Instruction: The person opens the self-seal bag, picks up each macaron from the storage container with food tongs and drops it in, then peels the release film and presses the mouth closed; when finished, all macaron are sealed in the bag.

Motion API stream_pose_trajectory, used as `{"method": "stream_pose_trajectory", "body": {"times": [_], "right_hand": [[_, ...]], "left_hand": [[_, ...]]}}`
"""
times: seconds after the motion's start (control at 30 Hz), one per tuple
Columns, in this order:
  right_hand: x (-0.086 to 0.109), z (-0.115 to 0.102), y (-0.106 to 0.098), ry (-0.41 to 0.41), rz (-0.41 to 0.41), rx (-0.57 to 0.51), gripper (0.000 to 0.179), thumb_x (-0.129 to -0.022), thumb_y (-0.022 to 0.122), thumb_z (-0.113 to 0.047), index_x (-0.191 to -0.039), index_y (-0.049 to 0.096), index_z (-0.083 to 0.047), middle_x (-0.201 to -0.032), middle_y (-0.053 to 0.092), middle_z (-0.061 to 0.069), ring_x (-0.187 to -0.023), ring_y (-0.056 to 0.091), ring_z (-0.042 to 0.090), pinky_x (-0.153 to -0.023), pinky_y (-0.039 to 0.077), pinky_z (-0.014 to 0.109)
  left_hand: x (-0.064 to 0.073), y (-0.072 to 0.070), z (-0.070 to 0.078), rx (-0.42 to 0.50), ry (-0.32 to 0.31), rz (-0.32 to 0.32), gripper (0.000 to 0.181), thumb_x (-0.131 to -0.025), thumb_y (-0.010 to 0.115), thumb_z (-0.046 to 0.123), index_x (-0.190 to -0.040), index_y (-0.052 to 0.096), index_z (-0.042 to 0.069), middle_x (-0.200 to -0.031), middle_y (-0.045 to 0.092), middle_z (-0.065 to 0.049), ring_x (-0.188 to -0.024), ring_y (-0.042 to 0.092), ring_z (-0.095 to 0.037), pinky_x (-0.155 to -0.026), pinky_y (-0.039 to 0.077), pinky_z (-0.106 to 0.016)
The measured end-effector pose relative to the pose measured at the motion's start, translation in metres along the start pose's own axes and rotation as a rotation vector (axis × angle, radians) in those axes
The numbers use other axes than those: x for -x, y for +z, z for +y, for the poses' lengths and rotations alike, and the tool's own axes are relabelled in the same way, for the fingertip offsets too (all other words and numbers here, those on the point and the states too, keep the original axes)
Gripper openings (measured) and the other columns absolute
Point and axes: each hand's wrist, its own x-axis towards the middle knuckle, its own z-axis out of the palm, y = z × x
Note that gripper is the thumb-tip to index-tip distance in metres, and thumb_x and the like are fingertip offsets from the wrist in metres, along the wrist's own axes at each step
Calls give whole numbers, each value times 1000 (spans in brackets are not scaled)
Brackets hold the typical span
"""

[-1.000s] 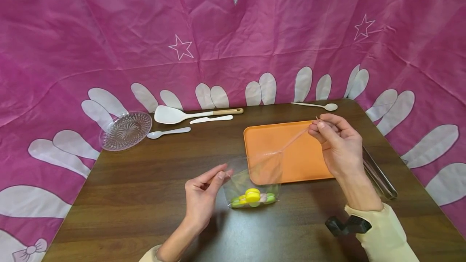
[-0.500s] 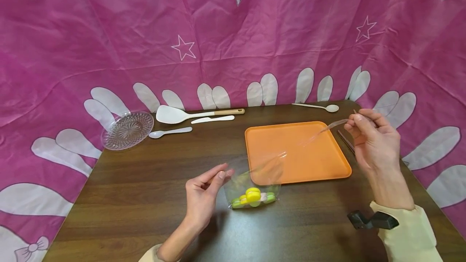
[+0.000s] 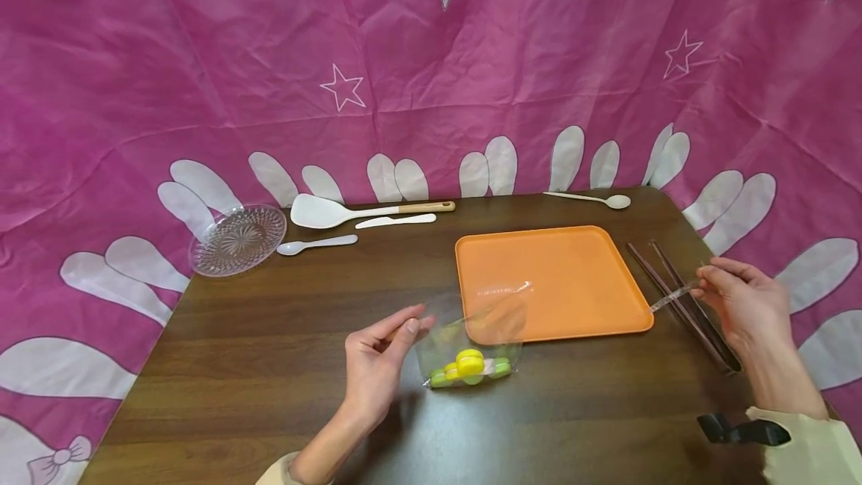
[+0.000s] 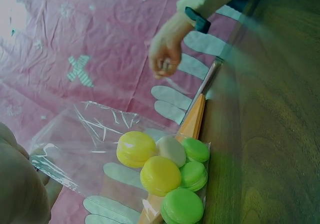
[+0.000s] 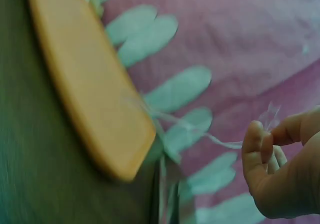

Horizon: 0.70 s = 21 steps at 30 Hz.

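Observation:
My left hand point(image 3: 378, 361) pinches the upper left edge of a clear plastic bag point(image 3: 438, 339), whose bottom is at or just above the brown table. Inside the bag lie several macarons point(image 4: 160, 176), yellow, green and one whitish. Out to the right, my right hand point(image 3: 750, 313) pinches a thin clear plastic strip point(image 3: 672, 297) between thumb and forefinger. That strip dangles leftward over metal tongs point(image 3: 694, 313) and the tray's right edge, apart from the bag. In the right wrist view the strip point(image 5: 187, 126) trails from the fingertips.
An orange tray point(image 3: 559, 275) lies behind the bag. Along the back are a white spatula point(image 3: 323, 212), a white knife point(image 3: 396, 221) and a pale long spoon point(image 3: 616, 201). A clear patterned plate point(image 3: 239, 240) and a white spoon point(image 3: 316, 244) stand at left.
My right hand has moved right, then lower and nearer. The plastic strip, which one second ago reached to the bag, has come away with it. My left hand and the bag stay nearly put.

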Motion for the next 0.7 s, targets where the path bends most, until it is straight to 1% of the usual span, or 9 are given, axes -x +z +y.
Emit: {"method": "stream_pose_trajectory", "body": {"times": [0.13, 0.23, 0.3, 0.4, 0.5, 0.57, 0.6, 0.67, 0.7], "right_hand": [[-11, 11, -22, 35, 43, 175, 22, -93, 65, 4, -82, 70, -15, -72, 68, 0, -60, 66, 12, -54, 57, 24], [-15, 19, -36, 49, 82, 259, 31, -94, 59, 7, -79, 68, -18, -69, 67, -2, -58, 65, 10, -52, 56, 24], [-18, 24, -42, 37, 109, 275, 32, -94, 58, 9, -79, 66, -18, -68, 67, -3, -56, 66, 10, -51, 56, 24], [-23, 28, -46, 3, 151, 279, 26, -92, 57, 11, -84, 63, -13, -66, 67, -2, -55, 66, 9, -51, 56, 23], [-28, 30, -46, -26, 192, 328, 23, -92, 57, 10, -87, 60, -12, -67, 66, -5, -56, 66, 6, -51, 55, 21], [-30, 29, -47, -51, 211, 451, 27, -93, 56, 8, -85, 62, -17, -66, 64, -11, -56, 64, 2, -51, 54, 17], [-30, 29, -48, -68, 216, 539, 29, -93, 56, 6, -85, 63, -21, -66, 63, -15, -55, 63, 0, -50, 53, 16], [-31, 28, -50, -115, 222, 765, 25, -94, 54, 1, -87, 68, -19, -63, 58, -23, -54, 56, -5, -49, 48, 13], [-31, 27, -51, -144, 218, 881, 22, -94, 54, -2, -90, 71, -15, -63, 55, -26, -54, 52, -6, -50, 46, 13]], "left_hand": [[1, 0, 0, -15, 1, -13, 22, -93, 65, -5, -113, 67, -15, -95, 72, -24, -91, 73, -27, -91, 53, -38], [1, 0, -1, -27, 8, -30, 22, -94, 65, -3, -113, 68, -14, -95, 73, -22, -93, 73, -28, -92, 52, -37], [1, 0, -1, -29, 14, -34, 22, -95, 65, -3, -113, 68, -14, -94, 74, -20, -93, 73, -28, -93, 52, -37], [2, 0, 0, -27, 20, -28, 21, -94, 65, -3, -112, 68, -14, -93, 74, -18, -93, 73, -29, -93, 52, -37], [2, -1, 0, -31, 22, -19, 21, -94, 65, -4, -112, 69, -14, -93, 75, -17, -93, 73, -30, -93, 52, -36], [2, -1, 0, -35, 22, -16, 21, -94, 65, -4, -112, 69, -13, -92, 75, -16, -93, 73, -30, -93, 52, -36], [2, -1, 1, -37, 22, -15, 21, -94, 65, -4, -112, 69, -13, -92, 75, -16, -93, 73, -30, -93, 52, -36], [2, -1, 1, -42, 22, -12, 20, -94, 65, -4, -112, 70, -12, -92, 75, -16, -93, 73, -30, -93, 52, -35], [2, -2, 1, -43, 23, -12, 20, -94, 65, -4, -112, 69, -12, -92, 75, -16, -93, 73, -30, -93, 52, -35]]}}
